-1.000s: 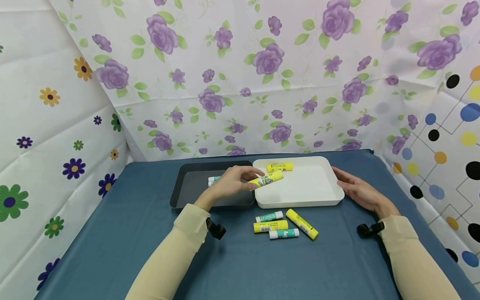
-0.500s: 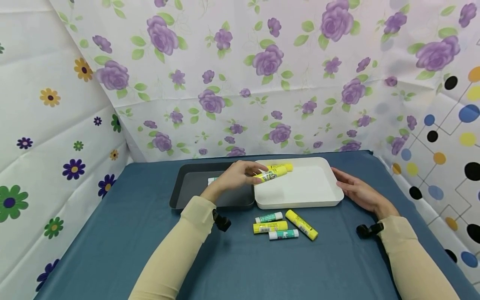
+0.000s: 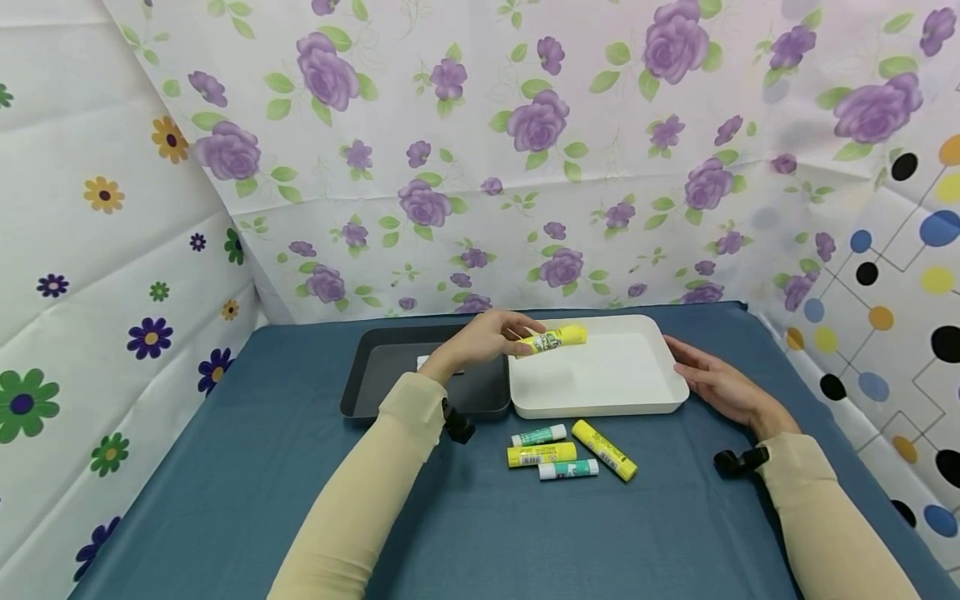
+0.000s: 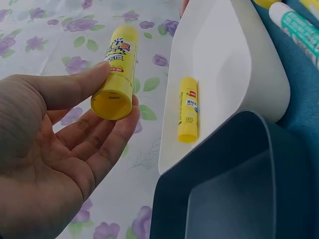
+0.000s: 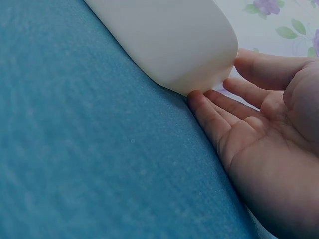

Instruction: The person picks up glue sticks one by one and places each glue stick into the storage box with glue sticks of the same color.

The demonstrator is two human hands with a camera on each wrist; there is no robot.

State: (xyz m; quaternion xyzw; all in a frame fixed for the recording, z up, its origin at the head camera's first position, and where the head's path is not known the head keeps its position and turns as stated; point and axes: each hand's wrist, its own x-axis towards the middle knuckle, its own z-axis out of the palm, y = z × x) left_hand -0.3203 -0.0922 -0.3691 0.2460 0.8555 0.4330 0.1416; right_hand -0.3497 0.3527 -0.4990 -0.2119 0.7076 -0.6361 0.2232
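Pinching glue stick [image 4: 122, 69] in left hand [image 3: 483, 340] above white tray [image 3: 615, 375], touching tray with relaxed right hand [image 3: 723, 385] — apparently placing; should require lowering.

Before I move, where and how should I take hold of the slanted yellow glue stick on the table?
Probably best: pinch the slanted yellow glue stick across its round barrel, toward the near end, coming from above and the right. It lies on its side, with the nearest green stick close on its left and nothing close on its right.
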